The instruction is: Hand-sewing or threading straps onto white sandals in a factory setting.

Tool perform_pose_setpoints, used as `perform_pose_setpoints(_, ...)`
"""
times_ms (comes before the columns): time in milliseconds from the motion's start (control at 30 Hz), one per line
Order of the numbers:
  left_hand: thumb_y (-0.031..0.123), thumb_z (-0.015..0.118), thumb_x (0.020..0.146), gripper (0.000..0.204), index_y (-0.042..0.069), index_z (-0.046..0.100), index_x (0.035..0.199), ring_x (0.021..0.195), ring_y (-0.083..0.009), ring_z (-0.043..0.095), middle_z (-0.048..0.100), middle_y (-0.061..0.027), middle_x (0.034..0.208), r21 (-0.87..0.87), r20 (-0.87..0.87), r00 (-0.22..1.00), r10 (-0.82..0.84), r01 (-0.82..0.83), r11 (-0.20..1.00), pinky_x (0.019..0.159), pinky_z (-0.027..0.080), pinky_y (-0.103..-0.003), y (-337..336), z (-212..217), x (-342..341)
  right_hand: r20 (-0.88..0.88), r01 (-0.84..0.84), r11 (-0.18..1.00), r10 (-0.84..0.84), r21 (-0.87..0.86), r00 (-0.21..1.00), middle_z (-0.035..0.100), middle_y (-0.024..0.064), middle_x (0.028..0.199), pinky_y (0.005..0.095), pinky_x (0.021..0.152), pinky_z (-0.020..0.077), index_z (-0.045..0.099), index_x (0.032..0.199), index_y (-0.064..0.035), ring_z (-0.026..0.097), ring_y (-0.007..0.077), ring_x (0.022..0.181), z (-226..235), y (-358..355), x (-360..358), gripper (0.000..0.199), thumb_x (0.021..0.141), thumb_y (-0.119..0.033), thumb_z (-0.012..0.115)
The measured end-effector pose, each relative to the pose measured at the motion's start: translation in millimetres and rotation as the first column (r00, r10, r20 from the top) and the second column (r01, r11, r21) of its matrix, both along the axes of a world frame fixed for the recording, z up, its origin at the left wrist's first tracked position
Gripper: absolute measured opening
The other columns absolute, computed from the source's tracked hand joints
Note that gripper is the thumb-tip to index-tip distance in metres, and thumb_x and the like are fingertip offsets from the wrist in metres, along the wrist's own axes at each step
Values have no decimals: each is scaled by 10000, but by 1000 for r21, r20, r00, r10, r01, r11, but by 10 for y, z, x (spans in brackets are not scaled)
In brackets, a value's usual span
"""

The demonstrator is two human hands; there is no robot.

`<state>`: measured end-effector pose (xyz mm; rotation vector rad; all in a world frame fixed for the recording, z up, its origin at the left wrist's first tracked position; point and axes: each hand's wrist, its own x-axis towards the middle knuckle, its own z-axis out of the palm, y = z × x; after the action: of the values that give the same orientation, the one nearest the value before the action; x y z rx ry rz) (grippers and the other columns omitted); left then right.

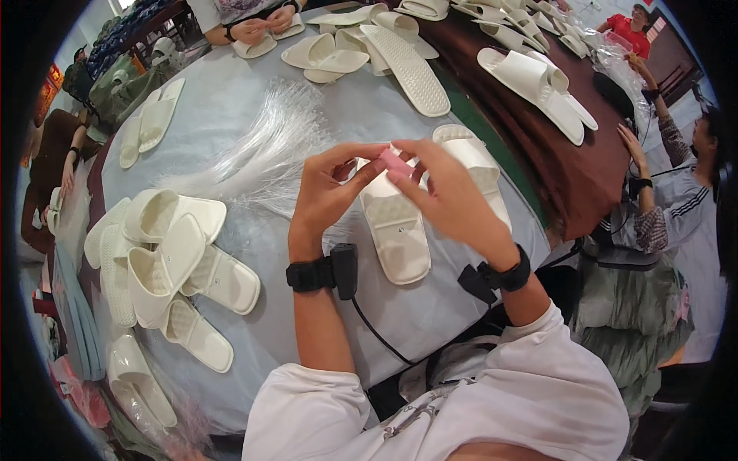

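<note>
Pink, a small piece sits pinched between the fingertips of the left hand and right hand, slanting down rightward, equally near both. Below, a white slipper points lengthwise away from the person; glossy strands sprawl forward-left across the surface.

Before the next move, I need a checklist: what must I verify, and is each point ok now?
1. Left hand gripping the pink piece: ok.
2. Right hand also gripping it: ok.
3. Front slipper below the hands, sole down: ok.
4. Second slipper beside it: ok, partly hidden by right hand.
5. White strands clear of left hand: cannot tell.
6. Slipper pile at left neatly paired: not ok, slippers overlap.
</note>
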<state>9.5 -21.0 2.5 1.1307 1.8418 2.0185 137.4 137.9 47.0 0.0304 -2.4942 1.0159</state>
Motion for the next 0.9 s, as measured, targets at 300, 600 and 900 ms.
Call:
perform_pose_setpoints(300, 113, 781, 942, 144, 55, 786, 1075, 724, -32, 459, 729, 45, 903, -93, 73, 997, -3, 10, 996, 624, 353, -236, 6, -33, -6, 40, -100, 985, 107, -140, 993, 738, 49, 905, 267, 687, 528, 706, 1110, -22, 683, 132, 816, 92, 174, -117, 183, 972, -138, 733)
perform_pose_setpoints(600, 137, 789, 924, 101, 41, 762, 940, 689, -48, 438, 669, 37, 791, -118, -159, 981, 115, -134, 984, 594, 335, -252, 131, -60, 29, -132, -54, 920, 113, 388, 985, 643, 98, 860, 427, 644, 523, 644, 887, -16, 656, 312, 791, 53, 182, -207, 103, 816, 12, 713)
perform_pose_setpoints(900, 112, 763, 922, 97, 15, 751, 924, 637, -62, 447, 677, 7, 761, -83, 20, 985, 172, -170, 982, 571, 353, -257, 211, -81, 41, -374, 15, 923, 141, 385, 917, 581, 76, 817, 417, 609, 500, 569, 831, -38, 607, 309, 760, -143, 141, -410, 244, 656, 110, 651)
